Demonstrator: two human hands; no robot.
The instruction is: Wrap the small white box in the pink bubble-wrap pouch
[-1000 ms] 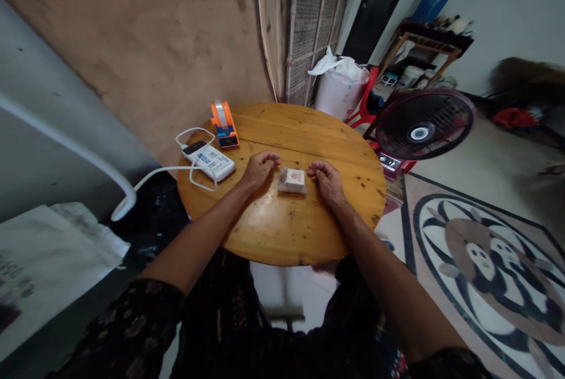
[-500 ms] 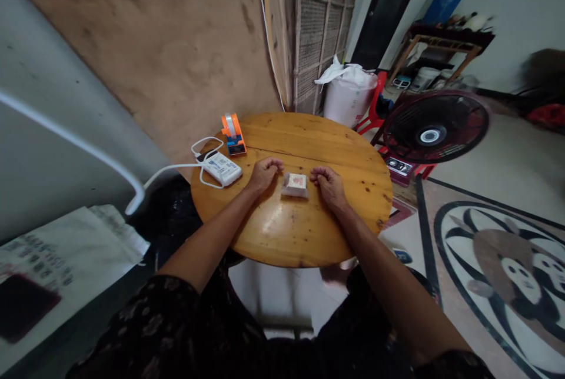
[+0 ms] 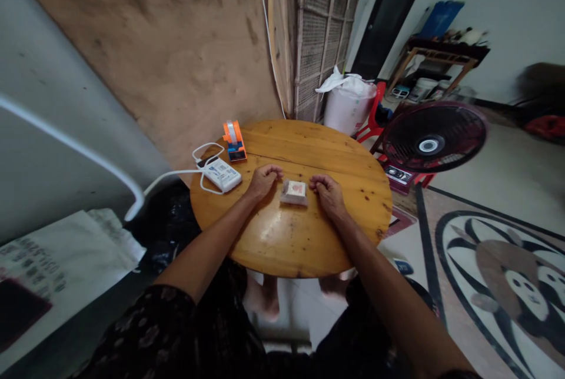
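Note:
A small clear plastic packet (image 3: pixel 294 192) lies on the round wooden table (image 3: pixel 291 243). It has a white label with a red print, and its contents are hard to make out. To its left rests my left hand (image 3: pixel 263 182), fingers curled in, holding nothing. My right hand (image 3: pixel 327 192) lies on the other side, also loosely closed with nothing in it. Neither hand touches the packet; a narrow gap separates it from each.
At the table's left are a white box-shaped device (image 3: pixel 224 175) with a white cable and an orange-and-blue tape dispenser (image 3: pixel 235 139). A fan (image 3: pixel 435 138) stands beyond the right edge. Behind the table is a white sack-covered bucket (image 3: pixel 349 102), next to a red chair (image 3: pixel 375 111).
The camera has tilted slightly, so the table and hands appear a little lower. Feet now show beneath the table. Both hands and the packet keep nearly the same places relative to each other.

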